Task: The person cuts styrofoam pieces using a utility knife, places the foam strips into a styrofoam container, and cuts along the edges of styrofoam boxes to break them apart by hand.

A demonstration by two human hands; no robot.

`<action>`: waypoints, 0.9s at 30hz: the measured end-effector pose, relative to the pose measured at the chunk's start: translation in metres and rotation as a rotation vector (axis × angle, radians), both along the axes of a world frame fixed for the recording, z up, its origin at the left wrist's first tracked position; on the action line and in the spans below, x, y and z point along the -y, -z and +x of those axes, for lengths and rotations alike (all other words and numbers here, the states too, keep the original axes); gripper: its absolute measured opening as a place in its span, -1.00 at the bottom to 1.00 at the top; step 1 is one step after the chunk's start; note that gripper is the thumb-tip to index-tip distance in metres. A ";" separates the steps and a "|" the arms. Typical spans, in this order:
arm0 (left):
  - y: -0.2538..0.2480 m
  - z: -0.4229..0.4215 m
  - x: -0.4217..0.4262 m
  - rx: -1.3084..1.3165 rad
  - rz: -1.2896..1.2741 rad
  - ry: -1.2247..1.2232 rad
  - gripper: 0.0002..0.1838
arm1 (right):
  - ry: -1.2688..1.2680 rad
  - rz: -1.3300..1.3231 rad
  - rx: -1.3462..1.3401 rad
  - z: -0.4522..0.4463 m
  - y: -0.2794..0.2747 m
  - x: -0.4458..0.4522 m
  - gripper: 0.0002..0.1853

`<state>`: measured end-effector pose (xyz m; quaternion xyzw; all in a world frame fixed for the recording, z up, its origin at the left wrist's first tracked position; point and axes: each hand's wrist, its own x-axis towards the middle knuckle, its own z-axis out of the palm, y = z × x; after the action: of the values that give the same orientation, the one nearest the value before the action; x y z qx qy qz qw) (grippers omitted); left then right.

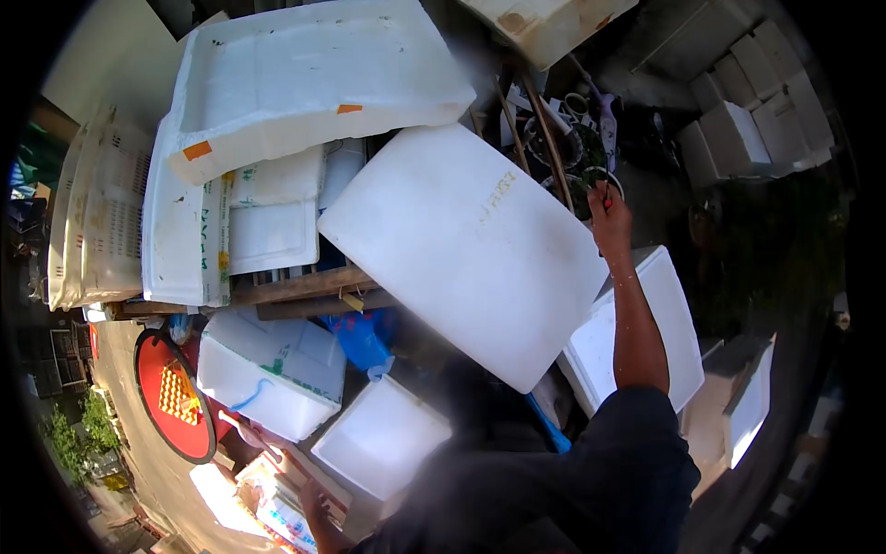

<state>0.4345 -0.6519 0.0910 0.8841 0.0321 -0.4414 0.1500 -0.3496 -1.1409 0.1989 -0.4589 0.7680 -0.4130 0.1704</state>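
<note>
Above and right of the frame's centre, the right hand (613, 226) is seen with its fingers curled closed around a small dark-and-red object (607, 202), most of which is hidden by them; what it is cannot be told. A white round container (620, 187) is placed just beyond the fingers, and greenery is seen about its rim. The centre of the frame is filled by a large white foam panel (443, 249), tilted and marked with faded yellowish lettering, its right-hand corner set near the wrist. Part of a white foam box (676, 323) is covered by the right forearm.

In the lower left of the frame, the left hand (314, 500) is shown small and in shadow, near a brightly lit box (288, 522); how far its fingers are closed, and whether anything is held, cannot be told. Above it, a red round tray (157, 392) is seen with a yellow piece on it, and a foam box with green marks (249, 360) is set to the tray's right, beside a blue bag (365, 342). The upper left is taken up by a shallow foam tray (305, 74), marked with orange patches, and stacked pale crates (111, 208) are seen at the left edge.
</note>
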 end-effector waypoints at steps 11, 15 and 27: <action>0.060 0.002 0.014 -0.054 -0.180 0.162 -0.50 | 0.130 0.313 -0.079 -0.028 0.024 -0.224 -0.58; 0.107 0.020 -0.023 -0.161 -0.197 0.218 -0.40 | 0.124 0.419 -0.263 -0.045 0.067 -0.360 -0.57; 0.072 -0.068 -0.080 -0.214 -0.256 0.393 -0.37 | 0.348 0.717 -0.387 -0.056 0.107 -0.651 -0.55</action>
<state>0.3663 -0.5716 0.0189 0.7954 -0.1806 -0.5536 0.1680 -0.4051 -0.4897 0.0917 -0.3034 0.9463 -0.0494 0.0997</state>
